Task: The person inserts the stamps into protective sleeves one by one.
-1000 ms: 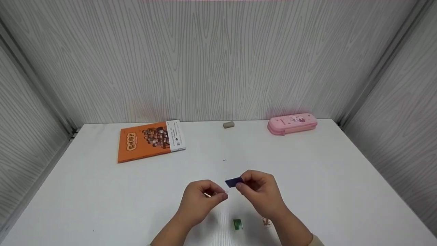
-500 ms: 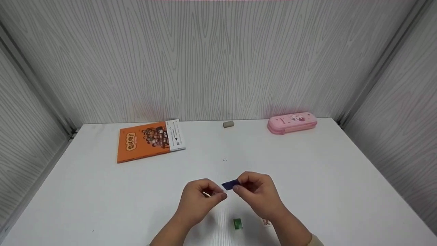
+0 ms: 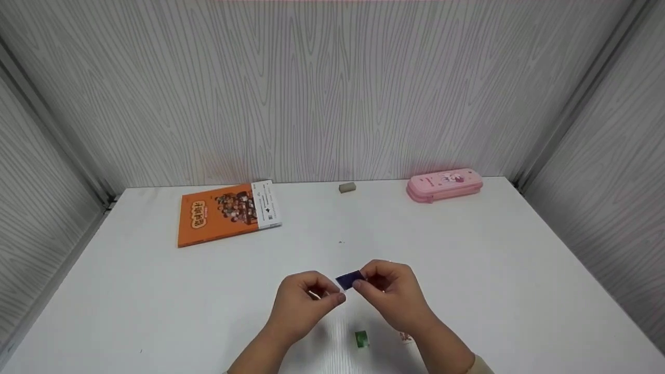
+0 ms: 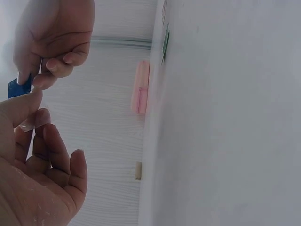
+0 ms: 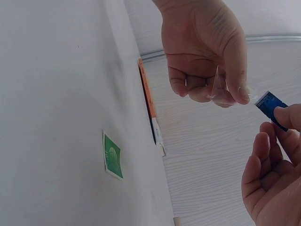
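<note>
My left hand [image 3: 305, 306] pinches a small clear plastic sleeve [image 5: 218, 89] between thumb and forefinger. Just to its right, my right hand [image 3: 397, 296] holds a dark blue stamp [image 3: 347, 280] by one end, between thumb and forefinger. The stamp's free end is right at the left fingertips and the edge of the sleeve, both raised above the table. Below the hands a green stamp [image 3: 361, 339] with a pale border lies on the white tabletop. Beside it, a whitish stamp with a reddish-brown picture [image 3: 406, 337] is partly hidden by the right forearm.
At the back left lies an orange book [image 3: 223, 214] with a white strip. A small grey-beige block [image 3: 347, 187] sits near the back wall [image 3: 322, 93]. A pink pencil case [image 3: 444, 185] rests at the back right. Panels enclose the table [image 3: 182, 291] on both sides.
The right hand has brought the blue stamp slightly left and down, closer to the left fingertips. The left hand has barely moved and keeps its pinch.
</note>
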Action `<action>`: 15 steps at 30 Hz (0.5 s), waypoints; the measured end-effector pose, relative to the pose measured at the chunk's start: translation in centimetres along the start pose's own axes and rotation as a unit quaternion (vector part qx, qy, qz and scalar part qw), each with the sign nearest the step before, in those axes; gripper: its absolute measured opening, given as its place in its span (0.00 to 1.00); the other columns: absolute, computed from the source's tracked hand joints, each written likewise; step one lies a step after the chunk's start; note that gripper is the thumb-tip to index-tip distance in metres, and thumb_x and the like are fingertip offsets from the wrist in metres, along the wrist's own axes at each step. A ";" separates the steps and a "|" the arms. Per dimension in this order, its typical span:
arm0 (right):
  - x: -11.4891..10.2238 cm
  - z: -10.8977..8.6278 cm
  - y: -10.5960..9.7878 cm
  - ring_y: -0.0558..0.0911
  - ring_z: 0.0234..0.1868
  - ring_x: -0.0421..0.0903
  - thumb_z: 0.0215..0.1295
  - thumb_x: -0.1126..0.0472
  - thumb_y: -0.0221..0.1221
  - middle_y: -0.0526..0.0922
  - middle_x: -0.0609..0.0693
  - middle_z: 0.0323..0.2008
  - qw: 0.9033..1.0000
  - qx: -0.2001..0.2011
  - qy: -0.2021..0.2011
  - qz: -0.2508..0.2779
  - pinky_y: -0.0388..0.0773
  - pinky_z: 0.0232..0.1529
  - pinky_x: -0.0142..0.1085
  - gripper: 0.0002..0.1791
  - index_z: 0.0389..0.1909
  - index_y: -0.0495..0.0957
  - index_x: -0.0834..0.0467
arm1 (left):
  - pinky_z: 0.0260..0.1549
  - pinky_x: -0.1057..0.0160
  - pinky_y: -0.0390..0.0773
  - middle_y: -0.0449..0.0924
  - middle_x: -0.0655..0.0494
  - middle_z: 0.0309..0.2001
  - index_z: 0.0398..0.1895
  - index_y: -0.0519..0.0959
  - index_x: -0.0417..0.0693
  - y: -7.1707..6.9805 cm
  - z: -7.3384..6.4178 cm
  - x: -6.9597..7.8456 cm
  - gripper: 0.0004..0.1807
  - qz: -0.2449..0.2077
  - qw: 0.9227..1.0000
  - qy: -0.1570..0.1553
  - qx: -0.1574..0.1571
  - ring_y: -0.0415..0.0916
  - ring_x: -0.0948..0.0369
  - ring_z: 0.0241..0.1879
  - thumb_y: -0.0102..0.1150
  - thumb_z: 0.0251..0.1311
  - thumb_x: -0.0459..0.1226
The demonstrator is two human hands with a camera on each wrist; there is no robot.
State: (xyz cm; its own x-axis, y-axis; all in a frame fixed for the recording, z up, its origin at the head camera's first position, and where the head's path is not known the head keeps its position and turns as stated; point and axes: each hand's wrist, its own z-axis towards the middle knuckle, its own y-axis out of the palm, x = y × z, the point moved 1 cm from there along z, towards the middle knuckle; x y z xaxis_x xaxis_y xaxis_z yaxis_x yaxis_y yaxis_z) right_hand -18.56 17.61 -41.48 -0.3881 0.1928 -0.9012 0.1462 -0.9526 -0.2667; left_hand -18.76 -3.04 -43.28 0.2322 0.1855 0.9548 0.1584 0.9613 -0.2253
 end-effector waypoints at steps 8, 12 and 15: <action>-0.1 -0.1 0.2 0.76 0.28 0.40 0.67 0.71 0.68 0.86 0.49 0.32 1.000 -0.007 0.011 -0.018 0.72 0.29 0.29 0.06 0.33 0.85 0.58 | 0.34 0.65 0.79 0.84 0.58 0.31 0.31 0.88 0.47 0.0 0.0 -0.1 0.06 -0.002 1.000 -0.007 -0.003 0.77 0.60 0.33 0.79 0.55 0.33; -0.2 -0.1 -0.1 0.77 0.28 0.41 0.68 0.70 0.68 0.86 0.48 0.33 0.999 -0.009 0.015 -0.038 0.74 0.30 0.30 0.06 0.34 0.85 0.56 | 0.34 0.65 0.79 0.84 0.58 0.31 0.33 0.89 0.47 0.0 0.0 -0.1 0.05 0.005 1.000 -0.011 -0.002 0.76 0.59 0.34 0.79 0.56 0.34; -0.3 -0.1 -0.3 0.76 0.28 0.41 0.68 0.70 0.68 0.85 0.48 0.32 0.998 -0.018 0.023 -0.047 0.74 0.30 0.30 0.06 0.34 0.85 0.56 | 0.34 0.65 0.78 0.84 0.58 0.31 0.33 0.89 0.47 0.0 0.1 0.0 0.05 0.011 1.000 -0.013 -0.002 0.77 0.59 0.34 0.79 0.57 0.34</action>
State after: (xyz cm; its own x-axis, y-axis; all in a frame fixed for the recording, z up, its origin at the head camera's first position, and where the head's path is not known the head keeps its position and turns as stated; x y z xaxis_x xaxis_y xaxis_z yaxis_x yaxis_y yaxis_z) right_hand -18.43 17.86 -41.15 -0.3591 0.2918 -0.8865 0.1436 -0.9213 -0.3614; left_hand -18.84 -3.04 -43.31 0.2113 0.2110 0.9544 0.1573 0.9563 -0.2463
